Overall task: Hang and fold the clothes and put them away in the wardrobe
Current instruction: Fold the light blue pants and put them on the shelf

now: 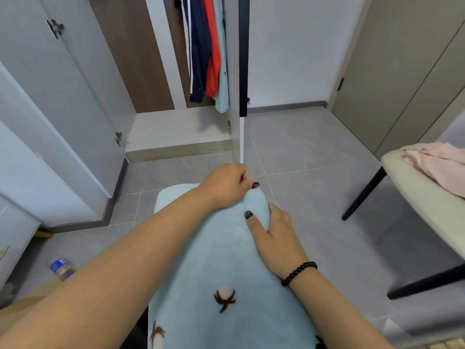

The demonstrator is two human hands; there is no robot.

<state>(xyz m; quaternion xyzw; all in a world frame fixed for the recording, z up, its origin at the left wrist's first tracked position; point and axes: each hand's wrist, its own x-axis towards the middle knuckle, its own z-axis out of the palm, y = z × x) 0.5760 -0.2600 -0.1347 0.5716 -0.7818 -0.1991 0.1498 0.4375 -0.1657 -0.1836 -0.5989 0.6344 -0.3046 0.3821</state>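
Three garments hang in one wardrobe, one blue garment is held, one pink garment, one chair, one bottle.

Grey floor tiles with pale grout lines fill the middle of the view. At 12 o'clock a white wall meets them along a grey skirting board. At 2 o'clock stands a beige door. At 3 o'clock a cream-seated chair rests on black legs. At 8 o'clock a plastic bottle lies on the floor. The light is soft and even.
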